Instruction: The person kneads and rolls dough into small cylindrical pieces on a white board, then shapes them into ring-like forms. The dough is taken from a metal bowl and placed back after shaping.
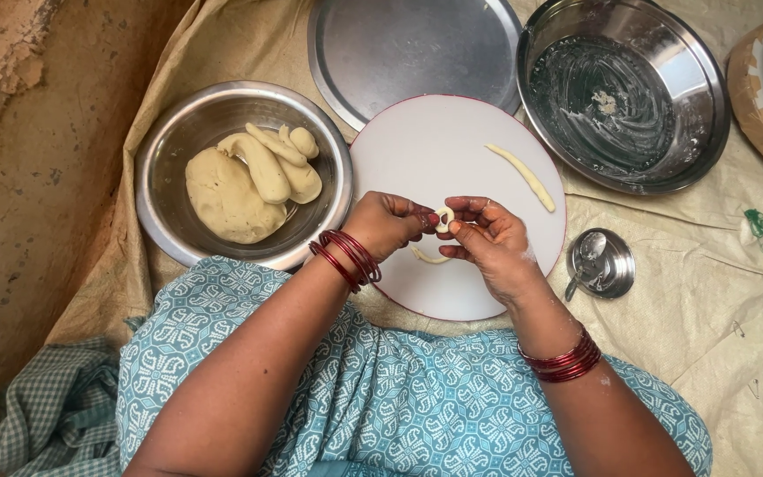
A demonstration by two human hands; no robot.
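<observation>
Both hands meet over the middle of the round white board (417,159): the left hand (388,223) and the right hand (487,238) pinch one small ring of dough (443,219) between their fingertips, closed narrowly on it. Just below, at six o'clock of the ring, a short curved dough strip (428,258) lies on the board; a longer dough rope (521,175) lies toward two o'clock, near the rim. The board's ten-to-twelve o'clock area is bare. Touching its nine o'clock edge sits a steel bowl (156,177) of dough lumps (227,194). A greasy steel basin (708,97) stands at two o'clock, a flat steel plate (399,44) at twelve.
</observation>
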